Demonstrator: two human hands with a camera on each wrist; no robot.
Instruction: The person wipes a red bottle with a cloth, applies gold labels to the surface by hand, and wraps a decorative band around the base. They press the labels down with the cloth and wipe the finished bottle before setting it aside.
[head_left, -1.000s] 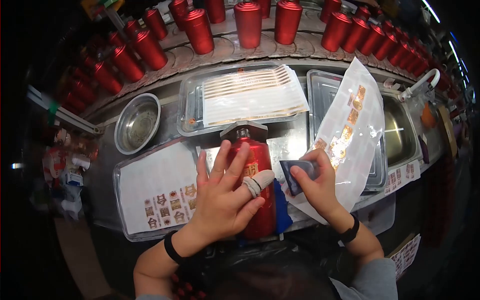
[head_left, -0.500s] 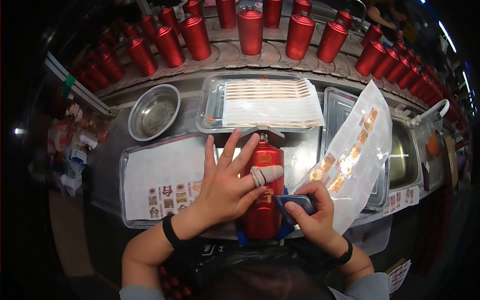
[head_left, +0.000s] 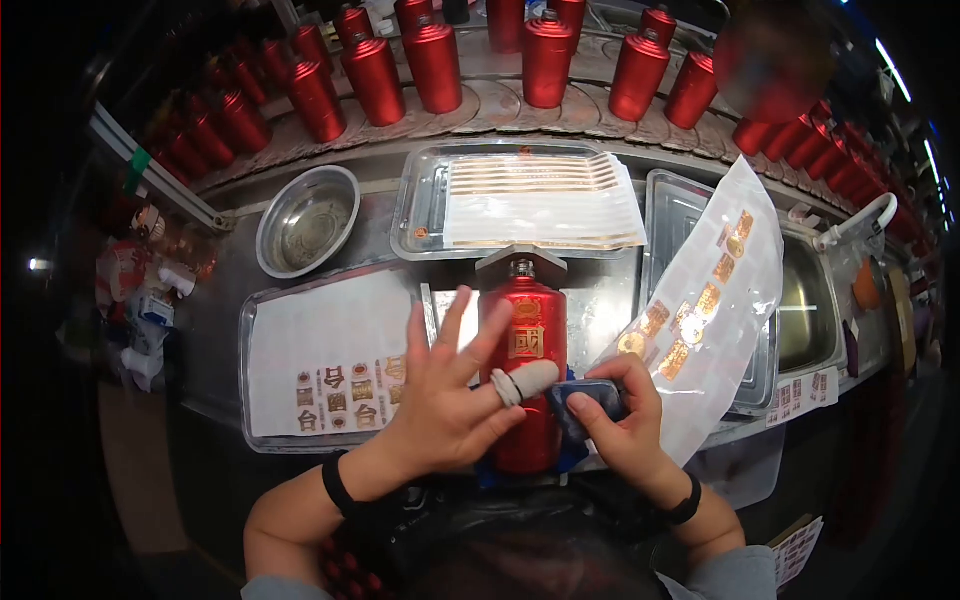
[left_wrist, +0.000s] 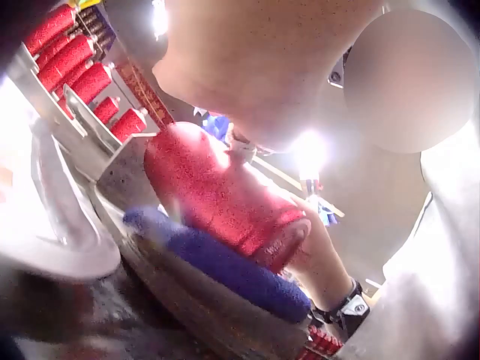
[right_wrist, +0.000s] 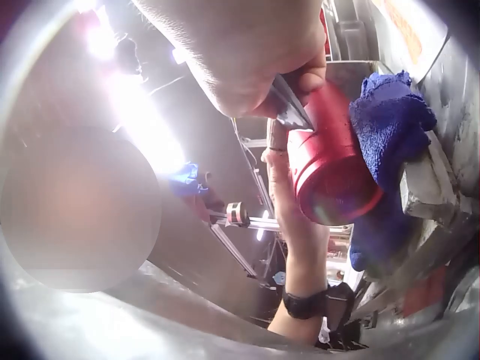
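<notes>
Head view, nearest first: the left hand [head_left: 445,415] is open, its fingers spread, the forefinger in a pale fabric sleeve [head_left: 530,379] that crosses the red bottle [head_left: 530,310] and covers part of its front. The right hand [head_left: 628,412] pinches a dark, flat piece [head_left: 602,393] between thumb and fingers at the bottle's right side; the left wrist view hides its grip. That bottle lies centrally, neck away from the person, just before a grey angled rest [head_left: 548,268], with a blue cloth [left_wrist: 217,262] beneath and beside it. Its coat is satiny red, with a gold emblem and a gold character showing; blur in the left wrist view makes the mark on its base illegible. Beyond are a sheet of gold characters [head_left: 330,330] in a left tray, a metal bowl [head_left: 308,222] and a tray of striped sheets [head_left: 540,205]. Farthest, more red bottles [head_left: 548,60] stand in rows, some cut off by the frame, others behind a reddish blur at upper right.
</notes>
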